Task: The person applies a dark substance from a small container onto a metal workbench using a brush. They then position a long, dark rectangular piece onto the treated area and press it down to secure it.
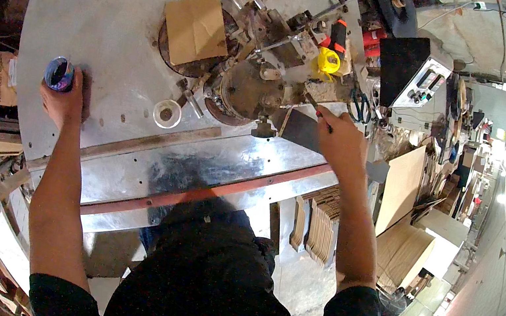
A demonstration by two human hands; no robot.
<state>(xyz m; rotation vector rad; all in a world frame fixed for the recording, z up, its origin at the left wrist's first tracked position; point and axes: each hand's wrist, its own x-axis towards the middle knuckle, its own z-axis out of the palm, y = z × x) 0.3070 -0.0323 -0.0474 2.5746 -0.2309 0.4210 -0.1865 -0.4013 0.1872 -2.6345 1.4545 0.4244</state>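
Observation:
My left hand (62, 105) is wrapped round a blue and purple patterned can (59, 73) on the left of the grey metal table (115, 21). The can's top faces me and looks dark inside. At the right, my right hand (341, 143) is closed on a thin tool with a red and black handle (318, 111); its exact kind is too small to make out. The tool points towards a round, dirty metal fixture (247, 90) with bolts and clamps. Between my hands, nearer the fixture, stands a small white round dish (166, 115) with something greyish in it.
A brown cardboard sheet (195, 29) lies behind the fixture. Blue-handled scissors (360, 106), a yellow tape measure (328, 61) and a red and black tool (338, 36) lie at right. Beyond stands a black and white control box (413, 78). A red strip (249, 183) edges the table's front.

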